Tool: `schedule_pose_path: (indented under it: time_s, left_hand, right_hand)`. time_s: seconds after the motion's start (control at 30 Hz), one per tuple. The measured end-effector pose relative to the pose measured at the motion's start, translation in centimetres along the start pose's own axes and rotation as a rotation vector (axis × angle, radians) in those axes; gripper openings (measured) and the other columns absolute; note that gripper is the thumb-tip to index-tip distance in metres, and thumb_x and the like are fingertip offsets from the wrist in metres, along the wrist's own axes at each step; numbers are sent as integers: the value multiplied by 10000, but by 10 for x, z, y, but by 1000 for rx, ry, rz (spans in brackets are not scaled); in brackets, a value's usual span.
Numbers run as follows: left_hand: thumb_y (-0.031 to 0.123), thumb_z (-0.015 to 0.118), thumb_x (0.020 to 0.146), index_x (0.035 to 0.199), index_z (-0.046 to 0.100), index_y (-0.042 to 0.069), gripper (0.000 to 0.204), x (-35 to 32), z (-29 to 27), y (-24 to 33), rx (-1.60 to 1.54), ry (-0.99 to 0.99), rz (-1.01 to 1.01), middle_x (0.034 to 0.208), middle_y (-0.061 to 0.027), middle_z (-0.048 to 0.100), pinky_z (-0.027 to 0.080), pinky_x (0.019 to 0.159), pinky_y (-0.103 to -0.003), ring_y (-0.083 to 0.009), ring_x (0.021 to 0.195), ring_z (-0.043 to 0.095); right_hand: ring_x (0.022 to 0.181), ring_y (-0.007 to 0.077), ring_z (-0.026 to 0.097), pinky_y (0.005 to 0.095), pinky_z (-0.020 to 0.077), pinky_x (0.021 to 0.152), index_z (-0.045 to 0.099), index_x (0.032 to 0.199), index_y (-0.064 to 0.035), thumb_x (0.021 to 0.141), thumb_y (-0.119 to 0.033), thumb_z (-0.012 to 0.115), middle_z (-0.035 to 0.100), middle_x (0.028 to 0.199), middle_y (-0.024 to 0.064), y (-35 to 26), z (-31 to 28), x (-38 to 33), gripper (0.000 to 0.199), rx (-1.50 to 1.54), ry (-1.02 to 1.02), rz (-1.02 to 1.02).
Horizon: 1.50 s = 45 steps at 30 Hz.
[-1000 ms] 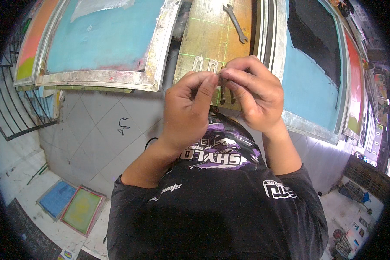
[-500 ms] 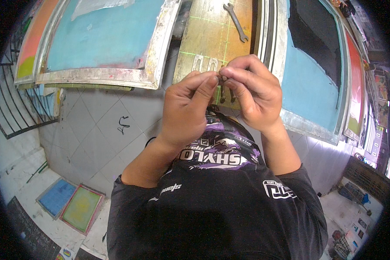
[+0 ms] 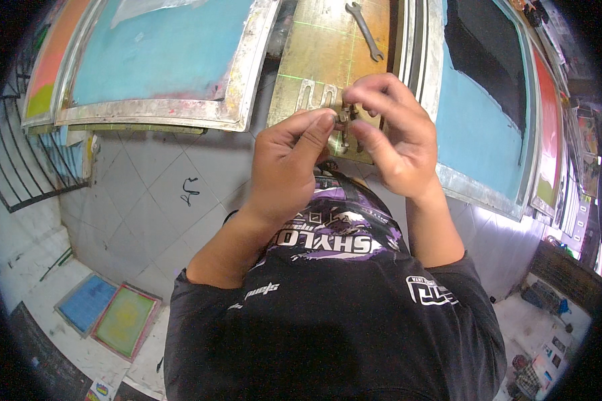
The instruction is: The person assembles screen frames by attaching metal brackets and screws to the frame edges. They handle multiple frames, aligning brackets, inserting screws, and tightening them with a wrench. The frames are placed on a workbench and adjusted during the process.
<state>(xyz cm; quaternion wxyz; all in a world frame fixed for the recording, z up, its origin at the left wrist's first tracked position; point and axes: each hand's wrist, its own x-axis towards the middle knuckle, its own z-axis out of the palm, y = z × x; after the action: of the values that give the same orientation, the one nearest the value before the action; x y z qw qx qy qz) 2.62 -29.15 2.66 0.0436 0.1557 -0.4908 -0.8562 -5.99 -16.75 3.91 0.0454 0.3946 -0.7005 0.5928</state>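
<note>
My left hand [image 3: 289, 150] is closed, with thumb and forefinger pinching a small dark metal bolt [image 3: 344, 116]. What looks like a nut sits at its end, though it is too small to be sure. Just right of the bolt, my right hand [image 3: 401, 134] has thumb and fingers apart, slightly blurred, and appears to hold nothing. Beneath the hands lies a yellowish board [image 3: 308, 47] with green lines. A slotted metal plate [image 3: 308, 92] rests on it beyond my left fingers. An open-ended wrench [image 3: 365, 32] lies farther off. Other bolts [image 3: 359, 146] show partly below the fingers.
A framed screen [image 3: 160, 60] with light blue mesh stands at the left, another framed screen [image 3: 471, 127] at the right. Two small frames [image 3: 124, 321] lie at the lower left. A black cord-like piece [image 3: 190, 190] is on the tiled floor [image 3: 160, 220].
The fingers of my right hand have opened away from the bolt, where they were pinched before. My left hand keeps its pinch in nearly the same place.
</note>
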Motion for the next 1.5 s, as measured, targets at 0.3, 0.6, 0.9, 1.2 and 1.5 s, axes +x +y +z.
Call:
schedule_pose_path:
  time_s: [0.3, 0.6, 0.9, 1.2, 1.5]
  left_hand:
    - [177, 545, 914, 967, 640, -20, 225, 1, -4, -7, -25, -24, 20, 709, 23, 548, 355, 551, -186, -39, 616, 434]
    - [122, 473, 919, 1029, 591, -30, 221, 7, -18, -13, -389, -29, -116, 817, -64, 569, 412, 628, -256, -114, 698, 498]
    - [190, 416, 850, 947, 507, 26, 211, 27, -50, -26, -491, -157, -246, 879, -83, 519, 403, 748, -351, -218, 845, 507]
    - [260, 438, 883, 1004, 486, -3, 294, 23, -37, -20, -424, -52, -294, 959, -100, 498, 423, 802, -375, -231, 916, 507]
    - [282, 425, 940, 1016, 463, 9, 285, 21, -37, -17, -558, -49, -310, 925, -74, 476, 400, 758, -356, -185, 863, 486]
  right_hand:
    - [724, 258, 567, 318, 445, 652, 627, 804, 6, 845, -202, 541, 579, 808, 136, 3, 6, -7, 228, -72, 79, -91]
    - [717, 278, 589, 328, 454, 645, 612, 824, 40, 843, -123, 566, 601, 769, 153, 8, -7, -20, 170, -152, 82, 281]
    - [828, 388, 590, 428, 498, 722, 542, 996, 31, 764, -121, 622, 543, 929, 235, 11, 22, -15, 289, -997, -371, 583]
    - [788, 380, 622, 404, 499, 742, 608, 922, 46, 676, -70, 623, 633, 849, 228, 22, 13, -4, 272, -725, -223, 630]
    - [845, 165, 606, 280, 475, 763, 581, 1090, 34, 827, -156, 636, 645, 949, 126, -24, 29, 0, 330, -469, -6, 530]
